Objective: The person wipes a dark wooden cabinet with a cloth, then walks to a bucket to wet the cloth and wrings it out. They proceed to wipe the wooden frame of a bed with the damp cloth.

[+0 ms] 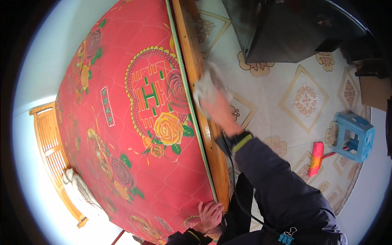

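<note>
A greyish-white cloth (209,87) is bunched under my right hand (219,108), pressed to the side of a varnished wooden bed rail (203,122). Hand and cloth are blurred, and the fingers are partly hidden by the fabric. Nearer my body, my left hand (211,216) rests on the mattress edge by the rail's near end, fingers spread and holding nothing. The red mattress (165,174), printed with roses and characters, has green piping (186,82) running along the rail.
A slatted wooden headboard (50,150) and white folded bedding (81,191) are at left. On the patterned tile floor (275,101) stand a blue plastic stool (353,137) and a pink-orange broom head (316,159). A dark glossy piece of furniture (281,36) faces the bed. A black cable (237,190) hangs by my body.
</note>
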